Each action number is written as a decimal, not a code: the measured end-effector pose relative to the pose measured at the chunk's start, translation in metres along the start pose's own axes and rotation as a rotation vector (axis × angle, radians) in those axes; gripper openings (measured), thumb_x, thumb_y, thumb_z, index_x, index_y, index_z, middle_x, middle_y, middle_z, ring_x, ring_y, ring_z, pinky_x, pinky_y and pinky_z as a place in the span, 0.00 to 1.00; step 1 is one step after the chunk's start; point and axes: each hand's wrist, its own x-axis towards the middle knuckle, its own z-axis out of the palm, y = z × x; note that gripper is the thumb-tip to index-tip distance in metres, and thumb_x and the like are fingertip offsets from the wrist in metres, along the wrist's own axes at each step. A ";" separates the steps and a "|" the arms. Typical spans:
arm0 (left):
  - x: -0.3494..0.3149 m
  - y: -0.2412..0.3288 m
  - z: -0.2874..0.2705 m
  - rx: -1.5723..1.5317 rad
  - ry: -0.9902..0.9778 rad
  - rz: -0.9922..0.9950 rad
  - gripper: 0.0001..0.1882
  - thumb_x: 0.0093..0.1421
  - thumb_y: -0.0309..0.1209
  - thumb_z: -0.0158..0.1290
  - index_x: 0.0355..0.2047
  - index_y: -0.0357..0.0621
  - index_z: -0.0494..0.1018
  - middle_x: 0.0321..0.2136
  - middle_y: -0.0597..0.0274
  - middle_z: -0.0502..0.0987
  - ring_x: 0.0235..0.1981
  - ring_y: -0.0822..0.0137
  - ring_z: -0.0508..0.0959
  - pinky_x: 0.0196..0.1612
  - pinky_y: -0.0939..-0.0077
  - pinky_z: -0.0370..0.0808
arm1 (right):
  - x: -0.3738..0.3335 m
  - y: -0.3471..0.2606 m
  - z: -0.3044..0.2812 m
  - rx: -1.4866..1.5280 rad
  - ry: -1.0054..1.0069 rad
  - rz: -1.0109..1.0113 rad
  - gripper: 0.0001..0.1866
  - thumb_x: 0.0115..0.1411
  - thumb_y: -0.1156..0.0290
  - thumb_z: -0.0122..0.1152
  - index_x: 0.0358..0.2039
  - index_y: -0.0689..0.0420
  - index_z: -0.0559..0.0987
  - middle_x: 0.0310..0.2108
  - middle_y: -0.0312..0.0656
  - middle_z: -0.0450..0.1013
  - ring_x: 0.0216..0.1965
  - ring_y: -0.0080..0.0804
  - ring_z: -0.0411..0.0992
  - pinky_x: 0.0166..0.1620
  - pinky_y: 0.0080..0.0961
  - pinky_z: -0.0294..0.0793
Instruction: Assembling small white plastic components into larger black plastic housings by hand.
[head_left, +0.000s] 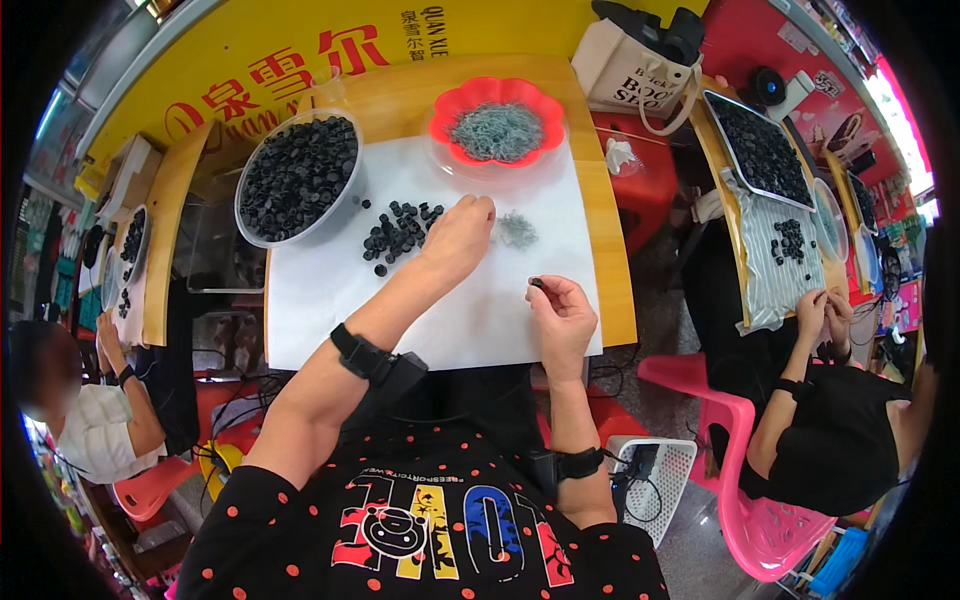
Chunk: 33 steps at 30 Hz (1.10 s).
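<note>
My right hand (562,318) is over the right front of the white sheet (470,325), its thumb and fingers pinching a small black round part (538,283). Farther up the sheet, my left hand (458,240) is closed, fingertips pressed together; anything between them is too small to make out. Just right of those fingertips lies a little heap of fine grey-green wire-like pieces (518,230). Loose black round parts (393,236) are scattered left of my left hand, which hides some of them.
A clear tub (357,190) full of black parts stands at the back left. A red scalloped bowl (437,125) holds more wire-like pieces. Beyond the right table edge are a red stool (640,190) and a tote bag (610,75). People work at tables on both sides.
</note>
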 end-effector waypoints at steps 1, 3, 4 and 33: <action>-0.001 0.002 -0.006 -0.079 0.065 0.060 0.07 0.57 0.22 0.49 0.35 0.34 0.73 0.29 0.49 0.76 0.31 0.52 0.78 0.37 0.63 0.75 | 0.000 -0.002 -0.004 -0.004 0.001 0.000 0.08 0.55 0.81 0.61 0.37 0.66 0.77 0.36 0.39 0.75 0.32 0.22 0.73 0.37 0.17 0.72; -0.014 0.018 -0.031 -0.288 -0.042 -0.023 0.06 0.58 0.22 0.50 0.35 0.33 0.74 0.29 0.52 0.77 0.31 0.58 0.79 0.36 0.67 0.75 | -0.004 -0.009 -0.010 0.232 -0.078 0.076 0.10 0.56 0.83 0.58 0.40 0.66 0.76 0.36 0.42 0.75 0.33 0.22 0.73 0.41 0.18 0.72; -0.024 0.029 -0.047 -0.491 -0.146 -0.107 0.06 0.59 0.22 0.50 0.35 0.33 0.74 0.28 0.55 0.77 0.30 0.64 0.79 0.35 0.72 0.75 | -0.007 -0.014 -0.011 0.231 -0.082 0.078 0.10 0.56 0.83 0.58 0.40 0.66 0.76 0.36 0.42 0.75 0.33 0.22 0.73 0.41 0.18 0.72; -0.122 0.062 -0.123 -0.643 0.000 -0.049 0.10 0.54 0.20 0.55 0.38 0.35 0.76 0.29 0.54 0.80 0.30 0.67 0.82 0.34 0.78 0.78 | -0.057 -0.074 0.036 0.106 -0.428 0.009 0.10 0.56 0.84 0.60 0.40 0.68 0.79 0.35 0.44 0.76 0.33 0.27 0.76 0.37 0.18 0.76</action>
